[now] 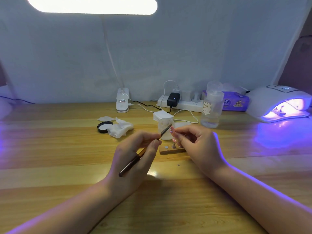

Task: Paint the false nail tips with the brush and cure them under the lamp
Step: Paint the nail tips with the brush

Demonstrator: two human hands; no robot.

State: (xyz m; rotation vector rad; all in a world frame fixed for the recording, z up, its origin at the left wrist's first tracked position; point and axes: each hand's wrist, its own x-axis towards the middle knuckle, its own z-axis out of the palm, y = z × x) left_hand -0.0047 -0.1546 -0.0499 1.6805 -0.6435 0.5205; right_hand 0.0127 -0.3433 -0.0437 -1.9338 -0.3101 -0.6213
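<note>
The left hand (135, 154) pinches a slim dark brush with a gold ferrule (143, 152) between thumb and curled fingers, its bristle end angled up and right to meet a small pink false nail tip (171, 129). The right hand (197, 146) pinches that tip from the other side with thumb and forefinger, the remaining fingers curled. Both hands hover above the striped pale wooden table (67, 166), just in front of a small wooden nail stand (172, 150) carrying 1 more pink tip (173, 140) on a metal peg. Behind them sit a small white jar (164, 130), a crumpled white wipe (120, 128) and a black round lid (104, 126). The white curing lamp (276, 103) glows violet at the far right edge, well apart from the hands, with a clear plastic bottle (211, 107) between. The near table on both sides of the forearms lies open wood.
</note>
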